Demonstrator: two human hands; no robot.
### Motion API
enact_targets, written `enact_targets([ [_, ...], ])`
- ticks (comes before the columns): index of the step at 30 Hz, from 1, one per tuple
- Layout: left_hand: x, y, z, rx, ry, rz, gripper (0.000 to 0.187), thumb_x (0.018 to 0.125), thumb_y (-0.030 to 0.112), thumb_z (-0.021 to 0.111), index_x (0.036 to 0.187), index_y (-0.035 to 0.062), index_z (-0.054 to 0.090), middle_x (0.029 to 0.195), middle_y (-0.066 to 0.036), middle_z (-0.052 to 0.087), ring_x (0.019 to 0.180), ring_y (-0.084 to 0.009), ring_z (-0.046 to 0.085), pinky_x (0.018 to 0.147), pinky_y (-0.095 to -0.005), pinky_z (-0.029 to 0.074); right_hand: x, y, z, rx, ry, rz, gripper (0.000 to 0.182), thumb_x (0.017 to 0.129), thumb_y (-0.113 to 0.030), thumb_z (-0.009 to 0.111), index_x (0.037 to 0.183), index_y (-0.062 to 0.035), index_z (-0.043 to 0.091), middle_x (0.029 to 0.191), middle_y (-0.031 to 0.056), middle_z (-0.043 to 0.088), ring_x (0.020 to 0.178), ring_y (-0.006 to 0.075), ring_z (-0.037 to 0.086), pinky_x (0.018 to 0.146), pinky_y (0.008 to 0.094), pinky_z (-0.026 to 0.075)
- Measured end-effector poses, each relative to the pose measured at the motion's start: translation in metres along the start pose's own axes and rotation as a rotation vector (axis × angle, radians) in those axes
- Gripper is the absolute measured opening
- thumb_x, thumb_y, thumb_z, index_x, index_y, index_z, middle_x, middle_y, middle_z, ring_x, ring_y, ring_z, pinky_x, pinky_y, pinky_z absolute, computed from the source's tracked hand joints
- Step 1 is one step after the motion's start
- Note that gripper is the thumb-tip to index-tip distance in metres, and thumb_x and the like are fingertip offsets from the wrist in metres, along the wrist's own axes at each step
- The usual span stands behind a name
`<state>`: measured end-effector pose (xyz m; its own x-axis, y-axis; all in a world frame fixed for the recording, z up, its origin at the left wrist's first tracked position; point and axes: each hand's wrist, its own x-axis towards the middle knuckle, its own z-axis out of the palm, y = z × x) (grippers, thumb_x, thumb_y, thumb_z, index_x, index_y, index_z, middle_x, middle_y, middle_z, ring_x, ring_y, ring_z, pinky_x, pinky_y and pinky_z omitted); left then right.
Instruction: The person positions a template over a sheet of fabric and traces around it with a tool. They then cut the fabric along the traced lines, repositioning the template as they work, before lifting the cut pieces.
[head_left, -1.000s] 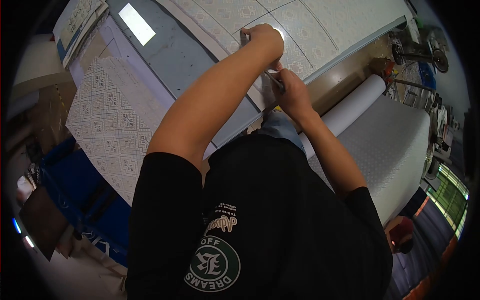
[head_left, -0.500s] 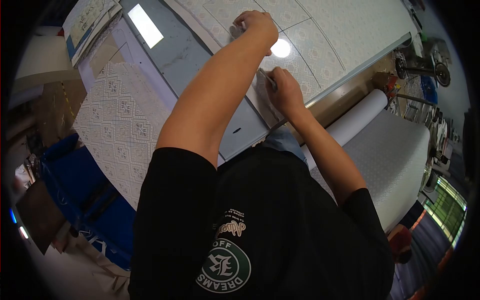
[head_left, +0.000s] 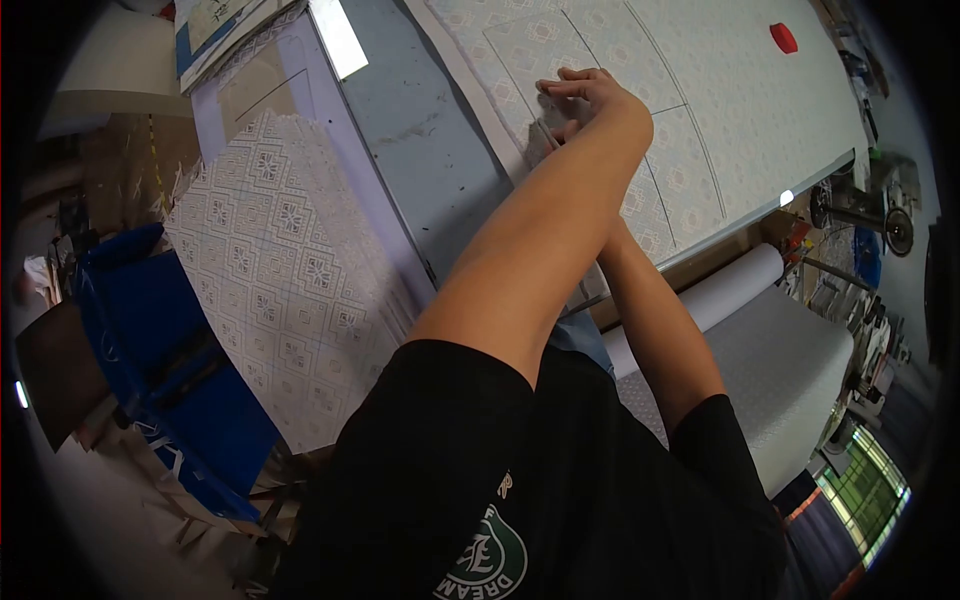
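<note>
My left hand (head_left: 592, 95) lies flat on a large white sheet (head_left: 700, 60) with an embossed pattern and drawn outlines. Its fingers are spread toward the left and it holds nothing. The sheet rests on a long grey table (head_left: 430, 130). My left forearm crosses in front of my right arm (head_left: 655, 320), which reaches up toward the same spot. The right hand is hidden behind that forearm, so whatever it grips cannot be seen.
A stack of patterned sheets (head_left: 290, 260) hangs off the table's left side above a blue bin (head_left: 150, 330). A white roll (head_left: 730, 285) and its unrolled web lie to the right. A small red object (head_left: 784, 38) sits far up on the sheet. Machinery (head_left: 880, 220) stands at right.
My view has shifted down and right. My left hand has opened flat on the sheet farther along. My right hand, seen earlier with a thin tool, is now hidden behind the left forearm.
</note>
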<state>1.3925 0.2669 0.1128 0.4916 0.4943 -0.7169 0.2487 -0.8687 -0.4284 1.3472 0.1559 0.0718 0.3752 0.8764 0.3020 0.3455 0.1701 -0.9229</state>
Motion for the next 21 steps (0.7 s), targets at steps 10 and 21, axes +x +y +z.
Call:
enact_targets([
  [10,-0.01,-0.003,-0.016,-0.363,-0.002,-0.106,0.108,0.064,0.021,0.097,0.156,0.0076,0.043,0.162,-0.024,0.029,0.139,-0.0555,0.037,0.106,-0.0715,0.045,0.112,0.026,0.079,-0.541,-0.006,-0.02,0.017,0.091,-0.014,0.072,0.101,-0.0045,0.061,0.083,0.0224,0.072,0.08,0.0449,0.07,0.068,0.0509,0.054],
  [21,0.007,0.004,-0.013,-0.37,0.013,-0.162,0.106,0.066,0.019,0.095,0.155,0.0002,0.04,0.157,-0.024,0.035,0.14,-0.054,0.038,0.106,-0.0771,0.04,0.142,0.038,0.097,-0.536,-0.028,0.046,0.022,0.091,-0.014,0.071,0.106,-0.0056,0.058,0.089,0.0231,0.072,0.087,0.0454,0.07,0.074,0.0536,0.054],
])
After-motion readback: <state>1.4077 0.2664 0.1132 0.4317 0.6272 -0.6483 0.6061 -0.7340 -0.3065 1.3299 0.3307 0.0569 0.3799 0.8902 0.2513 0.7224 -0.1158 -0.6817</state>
